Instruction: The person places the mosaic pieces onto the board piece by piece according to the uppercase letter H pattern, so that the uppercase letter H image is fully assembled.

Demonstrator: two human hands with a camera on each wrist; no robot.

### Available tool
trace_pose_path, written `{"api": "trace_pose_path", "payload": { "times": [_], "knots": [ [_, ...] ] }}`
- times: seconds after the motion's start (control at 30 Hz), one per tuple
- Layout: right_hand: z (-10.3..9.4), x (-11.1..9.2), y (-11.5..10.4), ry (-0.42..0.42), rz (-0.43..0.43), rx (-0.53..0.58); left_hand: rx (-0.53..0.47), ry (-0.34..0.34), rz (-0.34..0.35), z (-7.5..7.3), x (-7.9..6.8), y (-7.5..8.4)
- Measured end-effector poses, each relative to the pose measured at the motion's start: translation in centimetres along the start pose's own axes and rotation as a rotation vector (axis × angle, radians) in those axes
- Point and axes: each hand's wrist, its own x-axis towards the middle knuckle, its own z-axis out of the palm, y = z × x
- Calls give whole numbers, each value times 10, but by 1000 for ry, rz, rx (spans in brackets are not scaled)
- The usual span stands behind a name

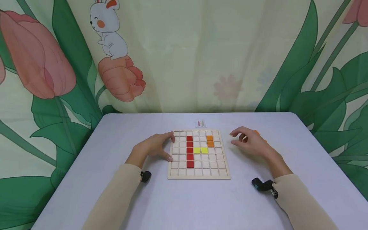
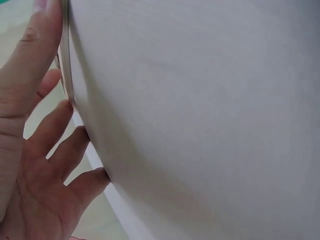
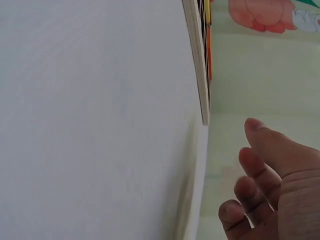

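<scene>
A square wooden grid board (image 1: 199, 176) lies flat on the table. Several red squares (image 1: 189, 150) form a column in its cells, two yellow squares (image 1: 200, 150) adjoin that column, and two orange squares (image 1: 210, 141) sit one above the other at the upper right. My left hand (image 1: 152, 146) touches the board's left edge with thumb and fingers spread apart. To the right of the board my right hand (image 1: 251, 142) hovers with loosely bent fingers and nothing visible in them. In the right wrist view, its thumb (image 3: 275, 145) stands apart from the fingers.
A small picture card (image 1: 200, 123) with coloured squares lies just behind the board. Orange pieces (image 1: 256, 132) show partly behind my right hand. The white table (image 1: 198, 204) ends at the back against a printed curtain (image 1: 184, 64).
</scene>
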Motion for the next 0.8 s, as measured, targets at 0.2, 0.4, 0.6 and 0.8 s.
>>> {"api": "trace_pose_path", "payload": {
  "times": [0.2,0.4,0.6,0.8],
  "knots": [
    [-12,-18,7,14,-6,24,0,-21,-17,2,-1,2],
    [-25,-21,4,54,-82,2,23,-8,-29,-7,-5,6],
    [-39,-34,11,27,-32,-18,12,-12,-21,-5,-3,5],
    [-52,-43,21,36,-23,-63,2,-29,-31,-3,-2,3]
  ]
}}
